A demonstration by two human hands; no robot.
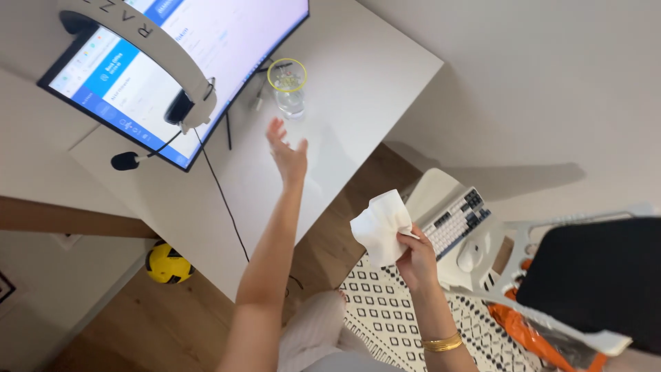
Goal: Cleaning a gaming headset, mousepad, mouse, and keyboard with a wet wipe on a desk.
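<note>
Reaching over the smooth white desk (pixel 358 89), the person's left hand (pixel 288 153) was spread open and empty, fingers short of the clear drinking glass (pixel 288 89) with its yellowish rim. The right hand (pixel 415 258) pinched a crumpled white tissue (pixel 380 226), soft and creased. I judged the wiping barely begun; the glass stood unmoved beside the monitor (pixel 165 62).

A home office, this: white desk (pixel 344 110) with a monitor (pixel 172 62) and headset (pixel 148 41), a keyboard (pixel 454 222), wood floor (pixel 158 324), patterned rug (pixel 385 310), a yellow ball (pixel 167 264) underneath.
</note>
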